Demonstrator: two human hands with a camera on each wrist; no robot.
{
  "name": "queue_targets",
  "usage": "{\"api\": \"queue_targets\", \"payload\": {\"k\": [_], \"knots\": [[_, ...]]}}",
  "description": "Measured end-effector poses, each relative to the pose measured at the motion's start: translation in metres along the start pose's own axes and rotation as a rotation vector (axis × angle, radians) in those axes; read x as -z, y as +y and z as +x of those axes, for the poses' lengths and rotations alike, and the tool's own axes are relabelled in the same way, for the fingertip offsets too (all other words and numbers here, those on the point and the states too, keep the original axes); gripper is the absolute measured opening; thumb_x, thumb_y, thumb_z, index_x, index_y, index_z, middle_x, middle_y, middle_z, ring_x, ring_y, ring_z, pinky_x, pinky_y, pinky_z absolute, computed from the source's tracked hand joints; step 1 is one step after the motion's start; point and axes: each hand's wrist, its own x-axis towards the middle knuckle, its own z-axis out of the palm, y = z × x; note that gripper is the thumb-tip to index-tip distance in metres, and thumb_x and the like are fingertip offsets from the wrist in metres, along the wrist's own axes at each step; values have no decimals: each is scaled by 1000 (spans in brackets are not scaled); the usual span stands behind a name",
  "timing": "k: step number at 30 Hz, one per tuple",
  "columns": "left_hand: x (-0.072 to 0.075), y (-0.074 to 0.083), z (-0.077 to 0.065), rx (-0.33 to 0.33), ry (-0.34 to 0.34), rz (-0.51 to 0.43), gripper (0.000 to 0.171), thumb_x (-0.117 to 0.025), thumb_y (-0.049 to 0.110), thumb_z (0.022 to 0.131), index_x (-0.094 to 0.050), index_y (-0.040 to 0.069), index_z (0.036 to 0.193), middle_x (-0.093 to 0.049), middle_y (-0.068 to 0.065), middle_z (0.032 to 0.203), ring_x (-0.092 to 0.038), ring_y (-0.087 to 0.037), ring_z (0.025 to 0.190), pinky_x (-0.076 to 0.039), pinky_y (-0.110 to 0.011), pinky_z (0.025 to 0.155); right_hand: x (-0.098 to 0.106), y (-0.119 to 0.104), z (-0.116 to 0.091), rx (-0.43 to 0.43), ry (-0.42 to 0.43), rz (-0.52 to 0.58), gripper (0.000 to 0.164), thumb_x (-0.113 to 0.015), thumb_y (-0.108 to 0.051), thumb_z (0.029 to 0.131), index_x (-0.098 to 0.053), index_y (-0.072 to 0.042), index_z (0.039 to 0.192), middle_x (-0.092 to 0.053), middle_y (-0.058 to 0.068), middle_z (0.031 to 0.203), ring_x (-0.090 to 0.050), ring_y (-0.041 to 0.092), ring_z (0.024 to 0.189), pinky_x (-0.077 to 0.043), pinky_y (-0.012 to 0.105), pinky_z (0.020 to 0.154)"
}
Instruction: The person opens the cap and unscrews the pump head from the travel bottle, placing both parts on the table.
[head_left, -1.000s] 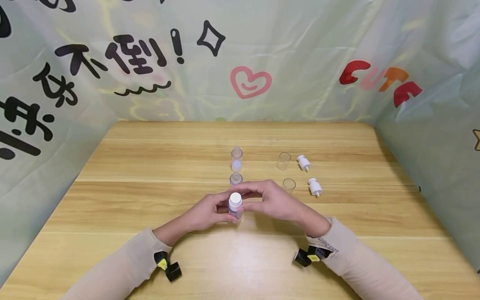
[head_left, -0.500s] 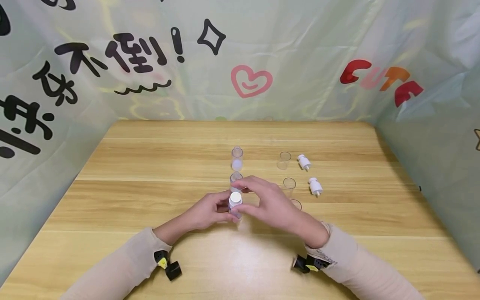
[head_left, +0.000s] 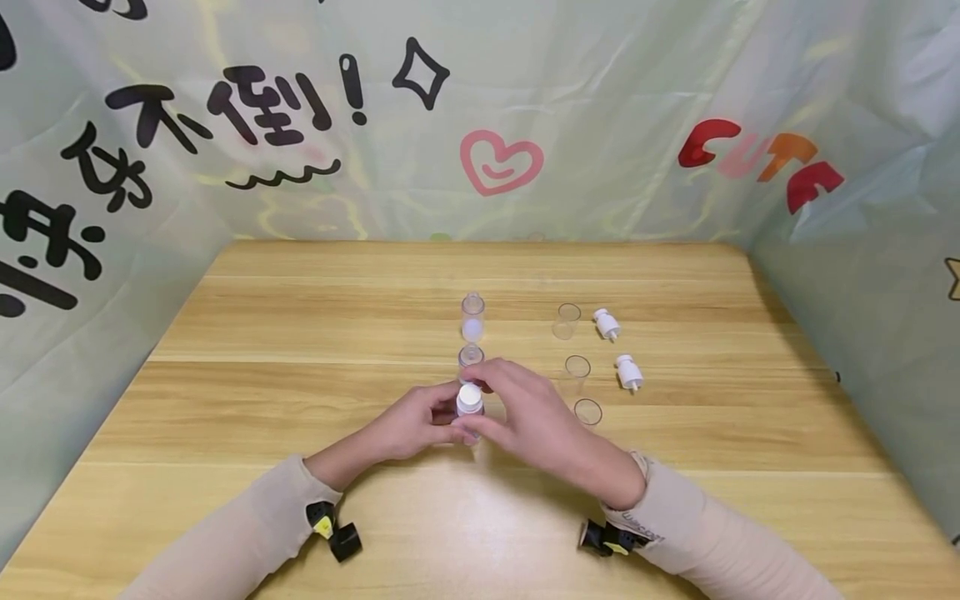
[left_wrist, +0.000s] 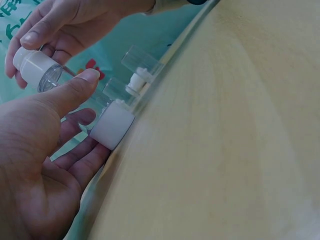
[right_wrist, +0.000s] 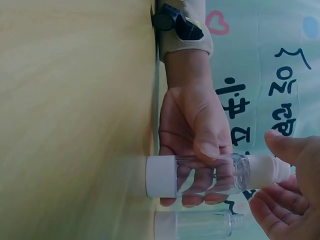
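My left hand (head_left: 412, 423) grips a small clear pump bottle (right_wrist: 200, 175) with a white base, its thumb across one side and its fingers behind. In the head view the bottle stands upright in front of me. A white pump top (head_left: 470, 398) sits on its neck. My right hand (head_left: 528, 417) curls its thumb and fingers round this pump top from the right. In the right wrist view the right thumb stands a little off the pump top's side, with the other fingers close under it. Much of the bottle is hidden by fingers in the head view.
Two more clear bottles, a far one (head_left: 472, 318) and a nearer one (head_left: 471, 357), stand in line behind the held bottle. To the right are three clear caps, one nearest me (head_left: 588, 412), and two loose white pump tops, including a nearer one (head_left: 628, 372). Printed cloth surrounds the table.
My right hand has turned about the pump top, its wrist shifting toward me and slightly left. The nearest clear cap has come out from behind it. The left hand keeps its grip.
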Motion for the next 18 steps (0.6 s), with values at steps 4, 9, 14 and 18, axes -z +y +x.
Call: {"api": "queue_targets", "payload": {"k": [4, 9, 14, 18], "knots": [[1, -1, 0, -10, 0, 8, 42, -77, 17, 86, -60, 8, 123, -66, -7, 119, -64, -19, 110, -53, -25, 91, -2, -1, 0, -5, 8, -5, 51, -77, -32, 85, -58, -8, 125, -65, 2, 117, -64, 13, 100, -54, 26, 89], [1, -1, 0, -26, -8, -7, 49, -76, 15, 87, -57, 5, 131, -64, -9, 125, -64, -19, 109, -53, -26, 91, -4, -1, 0, -7, 27, -1, 47, -77, -32, 85, -61, -8, 121, -67, 1, 112, -64, 12, 95, -55, 26, 85], [0, -1, 0, -41, -18, -41, 56, -74, 10, 88, -52, 5, 139, -60, -12, 132, -63, -19, 112, -53, -28, 92, -3, 0, 1, -21, 11, 21, 41, -76, -30, 86, -63, -9, 119, -68, -1, 111, -64, 10, 95, -54, 23, 84], [0, -2, 0, -42, -24, -49, 57, -73, 10, 89, -50, 5, 141, -57, -11, 136, -62, -19, 114, -52, -28, 93, -1, 2, 1, -16, -7, 60, 39, -77, -27, 86, -64, -9, 119, -69, 0, 111, -64, 9, 95, -55, 23, 85]]}}
